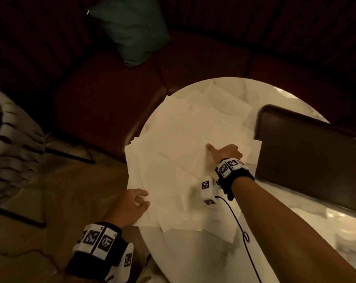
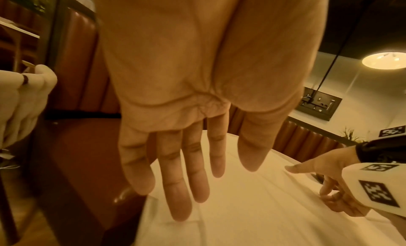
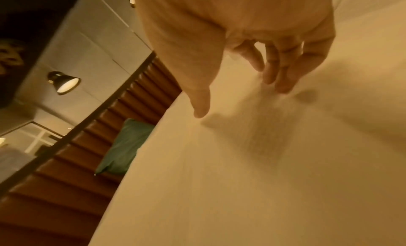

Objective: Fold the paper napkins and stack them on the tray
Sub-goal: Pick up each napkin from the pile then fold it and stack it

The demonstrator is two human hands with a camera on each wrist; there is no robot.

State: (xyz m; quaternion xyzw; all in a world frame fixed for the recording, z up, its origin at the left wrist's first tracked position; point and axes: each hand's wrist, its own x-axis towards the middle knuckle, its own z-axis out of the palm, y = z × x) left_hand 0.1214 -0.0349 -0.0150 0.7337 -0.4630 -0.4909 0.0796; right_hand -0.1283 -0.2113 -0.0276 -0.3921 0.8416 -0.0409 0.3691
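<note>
Several white paper napkins (image 1: 185,139) lie spread flat and overlapping across the left half of a round white table (image 1: 193,252). A dark empty tray (image 1: 308,156) sits at the table's right side. My left hand (image 1: 136,203) hovers at the near left edge of the napkin pile (image 2: 252,206), its fingers (image 2: 189,180) straight and spread, holding nothing. My right hand (image 1: 226,152) is over the middle of the pile, beside the tray's left edge, with the thumb out and the fingers (image 3: 283,70) loosely bent just above the paper (image 3: 263,162), nothing in its grasp.
A dark red upholstered bench (image 1: 103,111) wraps behind and to the left of the table, with a teal cushion (image 1: 132,31) on it. A black cable (image 1: 240,227) trails from the right wrist across the near tabletop. A striped cloth (image 1: 11,148) lies at the far left.
</note>
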